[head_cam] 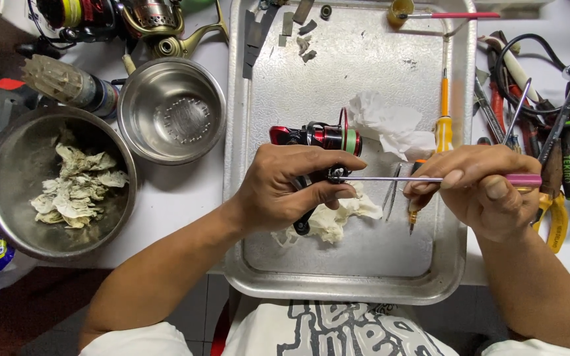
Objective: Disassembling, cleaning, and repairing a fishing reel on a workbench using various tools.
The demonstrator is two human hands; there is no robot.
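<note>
My left hand (285, 188) grips a red and black fishing reel (318, 137) over a metal tray (344, 290). My right hand (486, 191) holds a pink-handled screwdriver (423, 178) level, its thin shaft pointing left with the tip at the reel body beside my left fingers. A crumpled tissue (338, 217) lies on the tray under the reel. Another white tissue (390, 125) sits just behind it. Tweezers (390, 191) and an orange-handled screwdriver (443, 125) rest on the tray between my hands.
A large steel bowl (8, 217) with dirty tissue scraps stands at the left, with a smaller steel bowl (196, 148) behind it. Another reel (153, 23) lies at the top left. Pliers and assorted tools (562, 151) crowd the right side. Small metal parts (298, 29) sit at the tray's far end.
</note>
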